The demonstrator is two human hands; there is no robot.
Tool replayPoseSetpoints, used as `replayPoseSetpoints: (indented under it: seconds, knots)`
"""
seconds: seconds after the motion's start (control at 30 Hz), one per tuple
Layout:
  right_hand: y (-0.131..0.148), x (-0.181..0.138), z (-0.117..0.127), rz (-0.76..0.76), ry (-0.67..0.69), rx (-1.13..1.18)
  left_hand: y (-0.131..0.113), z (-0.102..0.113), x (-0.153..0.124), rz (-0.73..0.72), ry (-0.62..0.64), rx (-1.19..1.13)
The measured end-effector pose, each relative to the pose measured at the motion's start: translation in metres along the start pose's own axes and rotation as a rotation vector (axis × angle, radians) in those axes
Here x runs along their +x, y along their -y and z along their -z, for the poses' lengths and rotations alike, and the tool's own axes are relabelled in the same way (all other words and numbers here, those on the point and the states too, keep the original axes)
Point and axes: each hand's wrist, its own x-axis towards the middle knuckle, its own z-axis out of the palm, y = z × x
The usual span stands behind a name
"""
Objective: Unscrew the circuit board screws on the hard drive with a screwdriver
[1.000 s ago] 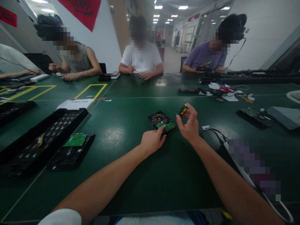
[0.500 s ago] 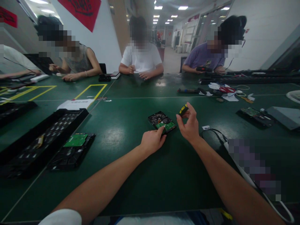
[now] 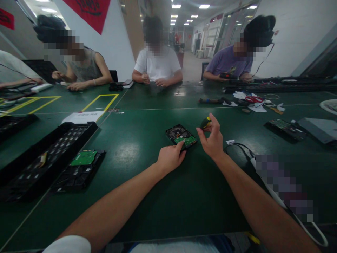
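Observation:
A hard drive (image 3: 176, 132) lies on the green table with its green circuit board facing up. My left hand (image 3: 171, 157) is closed on its near edge, with the thumb over the board and the other fingers along the side. Just to the right, my right hand (image 3: 212, 140) pinches the black-and-yellow handle of a screwdriver (image 3: 205, 122) between thumb and fingertips. Its handle tilts over toward the drive; the shaft is too thin and blurred to make out clearly.
Left of my arm lie a second hard drive (image 3: 83, 158) and a long black tray (image 3: 56, 147). To the right are a white power strip (image 3: 268, 188), another circuit-board unit (image 3: 284, 129) and a grey box (image 3: 317, 128). Scraps and wires (image 3: 254, 100) lie farther back. Several people sit opposite.
The screwdriver handle has turned between my right fingers, so its yellow marks show differently. My left hand stays on the hard drive. The whole view has shifted slightly.

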Motion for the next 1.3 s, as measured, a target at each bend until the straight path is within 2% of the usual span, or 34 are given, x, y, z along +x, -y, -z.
replayPoseSetpoints:
  seconds: [0.23,0.43,1.3]
  knots:
    - [-0.0006,0.0004,0.0009,-0.006,0.064,0.051,0.0000,0.0003,-0.0009,-0.006,-0.006,0.004]
    - [-0.0004,0.0007,0.0023,0.009,0.027,0.002,-0.0006,-0.0004,-0.0002,-0.002,0.002,0.006]
    - [-0.0010,0.0019,0.0038,0.090,0.019,-0.021,-0.0008,-0.0017,0.0004,0.010,0.013,0.005]
